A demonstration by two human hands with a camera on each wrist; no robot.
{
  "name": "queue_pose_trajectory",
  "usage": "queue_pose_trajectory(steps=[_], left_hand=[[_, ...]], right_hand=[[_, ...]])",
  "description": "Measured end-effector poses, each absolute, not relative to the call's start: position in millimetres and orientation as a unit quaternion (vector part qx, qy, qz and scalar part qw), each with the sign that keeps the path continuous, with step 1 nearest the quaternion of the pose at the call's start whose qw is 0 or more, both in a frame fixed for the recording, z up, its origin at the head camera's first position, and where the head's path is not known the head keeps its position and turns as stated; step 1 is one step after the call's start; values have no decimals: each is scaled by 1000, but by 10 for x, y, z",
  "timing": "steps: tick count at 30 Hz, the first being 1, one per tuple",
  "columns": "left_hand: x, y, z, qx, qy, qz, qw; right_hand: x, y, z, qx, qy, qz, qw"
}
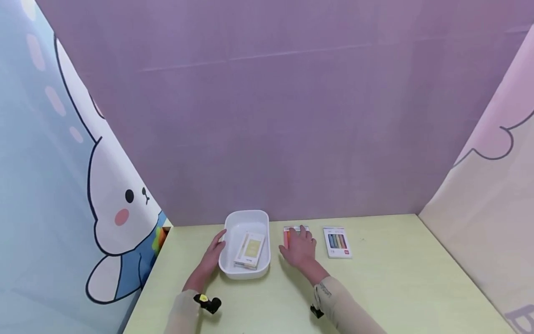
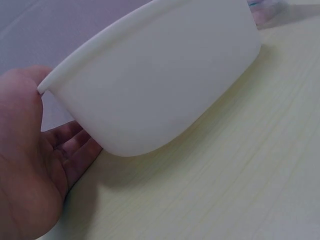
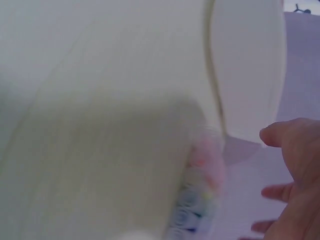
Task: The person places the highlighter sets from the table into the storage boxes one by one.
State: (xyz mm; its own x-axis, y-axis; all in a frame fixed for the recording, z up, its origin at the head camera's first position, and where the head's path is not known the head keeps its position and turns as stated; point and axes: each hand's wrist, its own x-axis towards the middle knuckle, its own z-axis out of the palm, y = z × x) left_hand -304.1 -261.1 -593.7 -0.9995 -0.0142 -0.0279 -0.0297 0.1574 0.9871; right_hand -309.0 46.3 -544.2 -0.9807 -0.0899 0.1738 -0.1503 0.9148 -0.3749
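A white plastic basin (image 1: 244,275) stands on the table with several flat packs (image 1: 251,248) lying inside it. At its left side my left hand (image 2: 30,145) holds the rim, the thumb at the lip and the other fingers against the outer wall. To the right of the basin my right hand (image 1: 301,249) is over a clear pack of colourful sticks (image 1: 286,239), its fingers spread and partly covering it. In the right wrist view this pack (image 3: 200,185) is blurred, apart from the visible fingertips.
A white box with coloured sticks on its front (image 1: 338,242) lies to the right of my right hand. A purple backdrop (image 1: 292,139) rises behind the pale table (image 1: 396,278). Printed cloth walls stand on both sides.
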Motion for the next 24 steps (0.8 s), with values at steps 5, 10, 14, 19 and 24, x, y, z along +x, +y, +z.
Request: queue_pose_trajectory(steps=[5, 10, 14, 19, 24], left_hand=[[-3031, -2612, -5814, -5, 755, 656, 14], [-2932, -2585, -5654, 1, 760, 649, 23], [-2872, -2556, -5623, 0, 767, 641, 17], [-2865, -2542, -5610, -5, 768, 640, 14], [-2907, -2578, -5675, -19, 764, 644, 18]], right_hand=[[-3173, 459, -5549, -1, -982, 184, 45], [-3188, 462, -5659, -29, -983, 178, 23], [-3214, 480, -5743, -38, -982, 184, 22], [-3272, 501, -5806, -46, -980, 191, 13], [-3275, 488, -5800, -64, -978, 200, 1]])
